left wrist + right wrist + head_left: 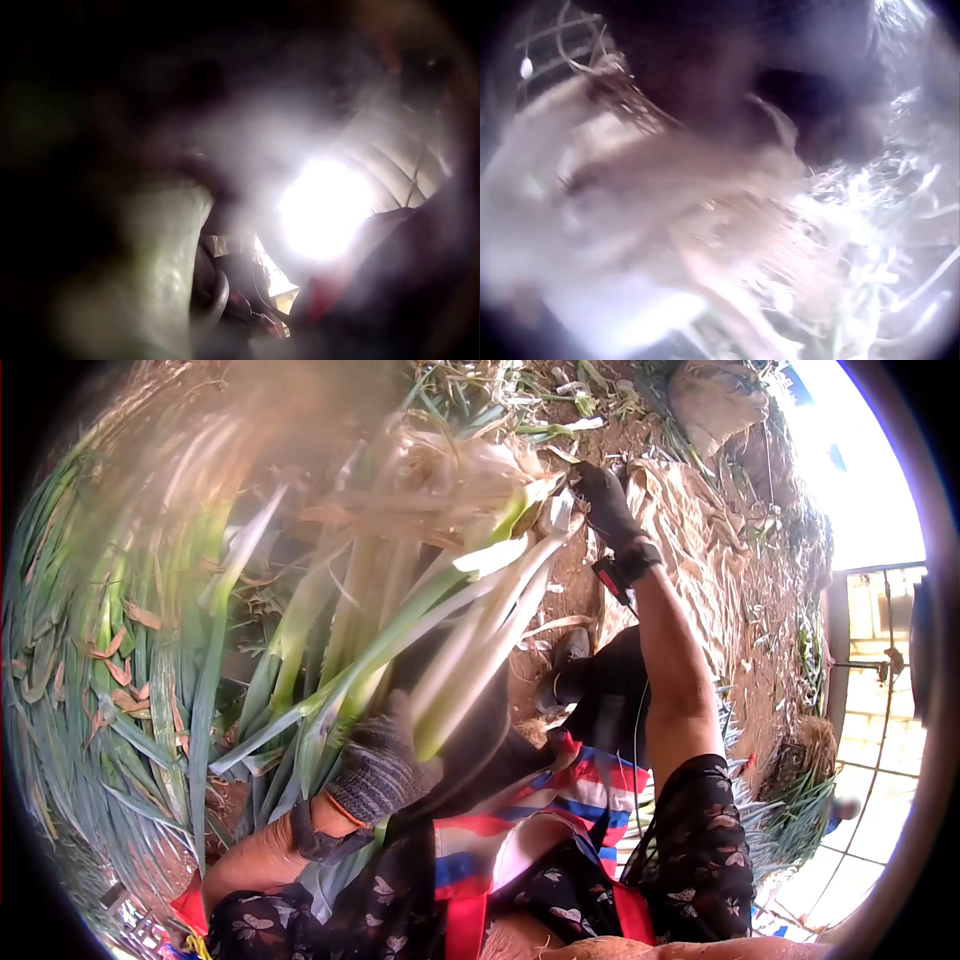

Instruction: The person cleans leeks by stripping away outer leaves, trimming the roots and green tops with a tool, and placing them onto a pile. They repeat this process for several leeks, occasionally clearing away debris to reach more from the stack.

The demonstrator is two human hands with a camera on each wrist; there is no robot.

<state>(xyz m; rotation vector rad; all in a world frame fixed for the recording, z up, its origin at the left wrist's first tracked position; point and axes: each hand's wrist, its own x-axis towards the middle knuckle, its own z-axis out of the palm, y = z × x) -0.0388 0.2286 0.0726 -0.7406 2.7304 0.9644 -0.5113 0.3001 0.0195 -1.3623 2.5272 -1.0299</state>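
In the head view my left hand (385, 765), in a grey knit glove, grips several leeks (490, 630) around their green lower part. Their white shafts slant up and to the right. At the root ends is my right hand (605, 505) in a dark glove, its fingers curled on the outer layers there. The right wrist view shows the blurred roots and pale skins (727, 225) close against the dark glove (727, 90). Mostly dark and glared, the left wrist view shows a pale green leek shaft (165, 255) up close.
A large heap of leeks (120, 670) with long green leaves fills the left side. Beige sacking (680, 550) lies on the dirt ground to the right, with a stuffed sack (715, 405) beyond. Leaf scraps (560, 395) litter the ground. A wire-mesh gate (880, 720) stands at far right.
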